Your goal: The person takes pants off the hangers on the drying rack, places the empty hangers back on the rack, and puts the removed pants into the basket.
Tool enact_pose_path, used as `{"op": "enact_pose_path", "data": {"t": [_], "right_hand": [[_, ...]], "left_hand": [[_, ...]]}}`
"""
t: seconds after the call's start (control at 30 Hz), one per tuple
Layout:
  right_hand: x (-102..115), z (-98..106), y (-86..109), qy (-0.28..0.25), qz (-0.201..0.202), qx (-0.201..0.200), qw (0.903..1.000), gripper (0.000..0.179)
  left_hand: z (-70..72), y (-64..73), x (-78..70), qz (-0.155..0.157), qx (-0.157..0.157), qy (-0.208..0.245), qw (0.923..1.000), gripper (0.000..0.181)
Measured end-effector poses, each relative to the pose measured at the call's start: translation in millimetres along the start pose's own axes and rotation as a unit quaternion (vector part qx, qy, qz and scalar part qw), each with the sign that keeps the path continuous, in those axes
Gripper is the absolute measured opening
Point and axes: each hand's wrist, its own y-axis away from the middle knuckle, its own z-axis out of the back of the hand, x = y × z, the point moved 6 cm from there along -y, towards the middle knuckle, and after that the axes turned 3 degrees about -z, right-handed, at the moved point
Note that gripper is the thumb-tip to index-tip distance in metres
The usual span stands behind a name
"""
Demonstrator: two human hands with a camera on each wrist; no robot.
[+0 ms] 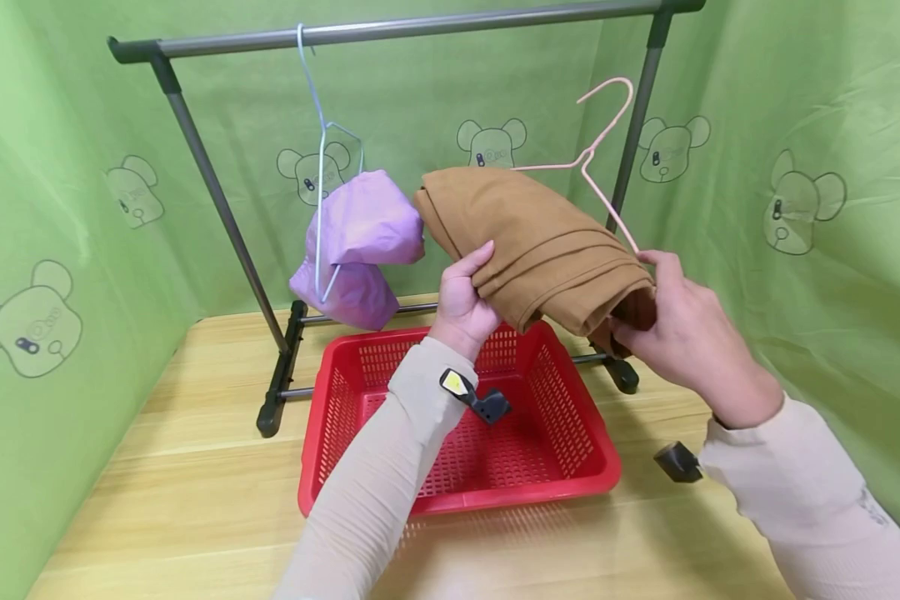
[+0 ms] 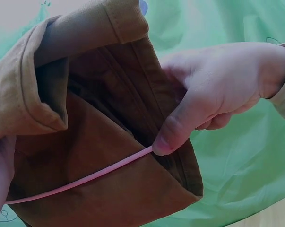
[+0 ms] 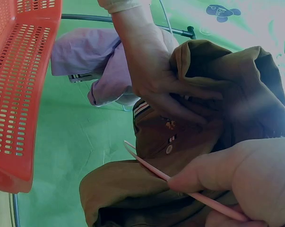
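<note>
A folded brown garment (image 1: 540, 242) is held up over the basket, draped on a pink hanger (image 1: 588, 154) whose hook stands free of the rack. My left hand (image 1: 465, 304) supports it from below, thumb on the outer cloth; in the right wrist view, the left fingers (image 3: 180, 106) lie along its other face, near a striped trim and a button. At the garment's right end, my right hand (image 1: 682, 329) grips cloth and hanger together. The left wrist view shows the right thumb (image 2: 168, 137) pressing the pink bar against the fabric beside open hems.
A purple garment (image 1: 367, 225) hangs on a blue hanger (image 1: 320, 183) from the left part of the grey rack's rail (image 1: 435, 27). Below my hands, a red perforated basket (image 1: 457, 502) stands on the wooden table (image 1: 157, 492). Green cloth walls (image 1: 832, 92) enclose the sides and back.
</note>
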Motion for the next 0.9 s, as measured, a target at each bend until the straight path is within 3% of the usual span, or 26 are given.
{"op": "enact_pose_path", "data": {"t": [0.5,0.9], "right_hand": [[-2.3,-2.5,-2.1,0.004,0.024,-0.008,0.9997,0.074],[-7.2,-3.9,-2.0,0.001,-0.005,0.009,0.9999,0.07]], "left_hand": [[-1.2,1.7,-4.7,-0.007,-0.005,0.012,0.9999,0.016],[-4.9,2.0,-8.4,-0.006,0.004,0.015,0.9999,0.018]]}}
